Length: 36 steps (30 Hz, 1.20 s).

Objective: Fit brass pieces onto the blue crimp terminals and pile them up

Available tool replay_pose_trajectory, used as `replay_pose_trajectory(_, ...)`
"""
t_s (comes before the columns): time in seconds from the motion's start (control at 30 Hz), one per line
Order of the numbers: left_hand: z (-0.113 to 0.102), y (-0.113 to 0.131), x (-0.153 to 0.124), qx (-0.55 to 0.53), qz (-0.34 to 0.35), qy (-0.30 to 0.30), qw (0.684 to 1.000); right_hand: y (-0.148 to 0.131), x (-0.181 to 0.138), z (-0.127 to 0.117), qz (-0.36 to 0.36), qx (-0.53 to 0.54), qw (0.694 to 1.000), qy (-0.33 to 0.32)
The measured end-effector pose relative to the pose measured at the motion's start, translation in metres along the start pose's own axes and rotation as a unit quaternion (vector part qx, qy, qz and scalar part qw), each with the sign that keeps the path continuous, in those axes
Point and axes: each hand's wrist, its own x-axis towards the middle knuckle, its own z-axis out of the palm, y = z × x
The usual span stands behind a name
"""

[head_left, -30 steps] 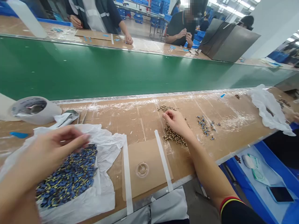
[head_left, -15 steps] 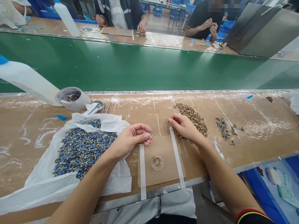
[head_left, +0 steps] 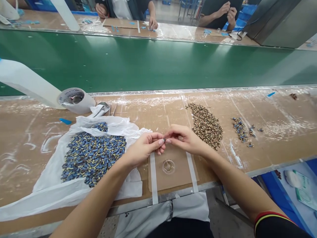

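My left hand (head_left: 143, 149) and my right hand (head_left: 184, 139) meet fingertip to fingertip above a taped cardboard patch (head_left: 173, 167). Both are pinched on a small part (head_left: 163, 140) held between them, too small to name surely. A heap of small blue and yellow parts (head_left: 91, 156) lies on a white plastic bag (head_left: 56, 185) to the left of my left hand. To the right of my right hand lies a pile of small brass parts (head_left: 205, 124). A small ring (head_left: 168, 166) sits on the patch under my hands.
A few blue assembled pieces (head_left: 241, 130) lie right of the brass pile. A tape roll (head_left: 74, 99) and a white bottle (head_left: 24, 82) stand at back left. The green conveyor belt (head_left: 158, 62) runs behind the bench. Other people's hands (head_left: 229, 13) work across it.
My two hands have come together over the cardboard patch; the left moved right from the blue heap, the right moved left from the brass pile. The view has dipped and shifted.
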Motion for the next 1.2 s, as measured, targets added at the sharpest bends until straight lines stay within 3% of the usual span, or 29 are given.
replay_pose_trajectory(0.23, 0.005, 0.000, 0.001, 0.018, -0.027, 0.010, 0.999, 0.007, 0.001, 0.009, 0.003, -0.060, 0.998, 0.015)
replay_pose_trajectory(0.4, 0.009, 0.000, 0.002, 0.068, -0.007, 0.033, 0.997, 0.006, 0.001, 0.012, 0.017, -0.060, 0.998, 0.023)
replay_pose_trajectory(0.63, 0.005, -0.004, 0.002, 0.100, 0.037, 0.060, 0.993, 0.001, -0.001, -0.004, 0.069, -0.041, 0.996, 0.034)
replay_pose_trajectory(0.77, -0.001, -0.005, 0.005, 0.088, 0.037, 0.075, 0.993, 0.000, -0.005, -0.013, 0.073, -0.019, 0.995, -0.067)
replay_pose_trajectory(0.93, -0.004, -0.003, 0.006, 0.077, 0.022, 0.078, 0.994, -0.005, -0.007, -0.005, 0.058, 0.017, 0.979, -0.195)
replay_pose_trajectory(1.2, 0.004, -0.006, 0.005, 0.165, 0.050, 0.101, 0.980, -0.013, -0.008, 0.004, 0.037, -0.005, 0.974, -0.224)
